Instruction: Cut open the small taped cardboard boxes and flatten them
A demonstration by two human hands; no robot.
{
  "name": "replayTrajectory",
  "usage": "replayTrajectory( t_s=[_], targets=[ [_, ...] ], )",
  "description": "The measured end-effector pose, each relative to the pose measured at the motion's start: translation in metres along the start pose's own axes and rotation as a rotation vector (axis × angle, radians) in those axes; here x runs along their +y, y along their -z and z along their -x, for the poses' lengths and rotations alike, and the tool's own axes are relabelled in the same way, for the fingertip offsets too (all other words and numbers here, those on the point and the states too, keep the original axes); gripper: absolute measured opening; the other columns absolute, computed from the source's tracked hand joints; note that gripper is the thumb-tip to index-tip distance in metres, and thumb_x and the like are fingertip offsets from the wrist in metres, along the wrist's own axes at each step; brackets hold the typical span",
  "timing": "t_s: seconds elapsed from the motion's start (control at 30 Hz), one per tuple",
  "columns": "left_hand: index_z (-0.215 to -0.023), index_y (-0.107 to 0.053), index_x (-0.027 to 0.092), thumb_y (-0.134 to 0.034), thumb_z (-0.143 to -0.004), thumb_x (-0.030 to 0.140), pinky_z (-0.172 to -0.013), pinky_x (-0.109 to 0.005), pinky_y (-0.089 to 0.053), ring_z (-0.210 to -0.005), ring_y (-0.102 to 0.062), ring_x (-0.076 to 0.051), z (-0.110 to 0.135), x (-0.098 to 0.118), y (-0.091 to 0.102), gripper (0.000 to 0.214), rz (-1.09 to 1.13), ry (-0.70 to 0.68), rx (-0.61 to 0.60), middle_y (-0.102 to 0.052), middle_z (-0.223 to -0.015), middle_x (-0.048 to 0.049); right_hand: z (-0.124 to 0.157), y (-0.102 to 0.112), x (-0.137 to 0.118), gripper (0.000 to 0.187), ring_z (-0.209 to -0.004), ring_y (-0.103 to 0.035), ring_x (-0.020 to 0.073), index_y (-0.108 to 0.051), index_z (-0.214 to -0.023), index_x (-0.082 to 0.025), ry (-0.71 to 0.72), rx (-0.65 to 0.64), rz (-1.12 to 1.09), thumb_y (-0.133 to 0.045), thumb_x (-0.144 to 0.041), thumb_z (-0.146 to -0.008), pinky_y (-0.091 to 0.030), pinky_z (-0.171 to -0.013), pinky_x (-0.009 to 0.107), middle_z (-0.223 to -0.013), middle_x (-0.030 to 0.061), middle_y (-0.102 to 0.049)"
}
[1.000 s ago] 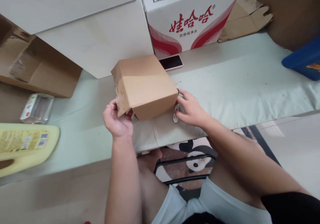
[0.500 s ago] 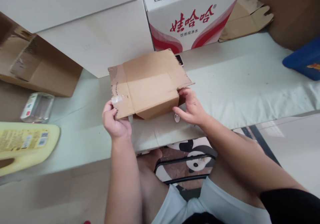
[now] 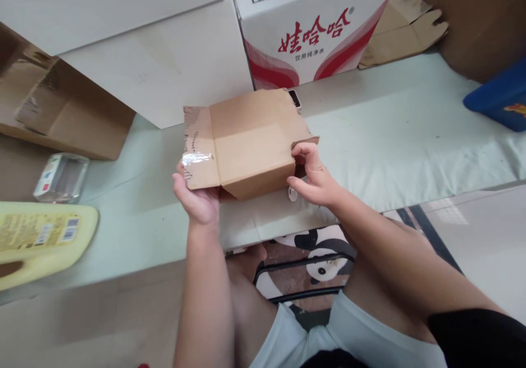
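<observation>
A small brown cardboard box [image 3: 252, 143] rests on the cloth-covered table with its wide top flap facing me. Its torn left flap carries clear tape and handwriting. My left hand [image 3: 199, 201] holds that flap from below, thumb at the outer edge and most fingers hidden behind it. At the front right corner, my right hand [image 3: 310, 176] has its fingers curled on the small right flap [image 3: 306, 140], the thumb lower and apart. A small white object [image 3: 292, 193] lies under the right thumb. Behind the box, a small device with a dark screen [image 3: 295, 98] is partly covered.
White cartons [image 3: 164, 66] and a red-and-white water carton [image 3: 308, 39] stand behind. To the left are a larger cardboard box [image 3: 90, 121], a clear plastic container [image 3: 63, 177] and a yellow bottle [image 3: 49, 236]. A blue container [image 3: 497, 99] sits at the right table edge.
My left hand has shifted slightly right and under the left flap, its thumb now outside the edge. The left flap has turned more toward me. My right hand has barely moved.
</observation>
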State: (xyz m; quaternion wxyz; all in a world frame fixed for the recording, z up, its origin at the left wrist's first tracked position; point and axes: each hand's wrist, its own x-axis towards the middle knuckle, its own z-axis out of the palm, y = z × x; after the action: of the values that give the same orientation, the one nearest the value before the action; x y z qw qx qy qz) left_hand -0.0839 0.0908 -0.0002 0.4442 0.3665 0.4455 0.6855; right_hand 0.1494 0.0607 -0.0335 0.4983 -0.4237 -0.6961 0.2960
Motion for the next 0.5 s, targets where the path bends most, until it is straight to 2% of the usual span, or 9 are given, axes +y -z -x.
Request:
replayTrajectory(
  t_s=[0.13,0.3,0.4,0.5],
  targets=[
    [-0.11,-0.062,0.027,-0.054,-0.079,0.075,-0.081,-0.032,-0.053,-0.094,-0.066,-0.022,-0.004,-0.006,0.005,0.058,-0.058,0.001,0.012,-0.068,-0.102,-0.0042,0.0,0.001,-0.003,0.063,-0.076,-0.048,0.016,-0.035,-0.125,-0.03,-0.055,0.143,0.077,-0.057,-0.015,-0.068,-0.045,-0.065,0.034,-0.097,0.0012,-0.043],
    [-0.102,-0.065,0.025,-0.051,-0.084,0.061,-0.092,-0.03,-0.05,-0.11,-0.063,-0.021,-0.009,-0.008,0.008,0.043,-0.049,-0.151,0.076,-0.068,-0.106,-0.0033,-0.003,0.005,-0.011,0.074,-0.082,-0.054,0.0151,-0.03,-0.133,-0.032,-0.167,0.362,0.071,-0.069,-0.025,-0.07,-0.053,-0.074,0.038,-0.132,0.009,-0.045],
    [-0.1,-0.065,0.025,-0.054,-0.082,0.05,-0.085,-0.028,-0.051,-0.101,-0.064,-0.019,-0.009,-0.004,0.009,0.033,-0.094,-0.098,0.067,-0.068,-0.103,-0.0018,-0.004,0.009,-0.015,0.07,-0.079,-0.057,0.0156,-0.031,-0.135,-0.032,-0.287,0.383,0.016,-0.07,-0.031,-0.077,-0.054,-0.073,0.038,-0.123,0.007,-0.055],
    [-0.096,-0.067,0.022,-0.057,-0.075,0.04,-0.066,-0.025,-0.049,-0.078,-0.062,-0.016,-0.007,0.001,0.01,0.029,-0.168,-0.005,0.043,-0.066,-0.089,-0.0015,-0.004,0.013,-0.015,0.055,-0.077,-0.059,0.0166,-0.037,-0.134,-0.032,-0.382,0.426,0.022,-0.063,-0.038,-0.087,-0.053,-0.072,0.037,-0.105,0.0034,-0.061]
  ],
)
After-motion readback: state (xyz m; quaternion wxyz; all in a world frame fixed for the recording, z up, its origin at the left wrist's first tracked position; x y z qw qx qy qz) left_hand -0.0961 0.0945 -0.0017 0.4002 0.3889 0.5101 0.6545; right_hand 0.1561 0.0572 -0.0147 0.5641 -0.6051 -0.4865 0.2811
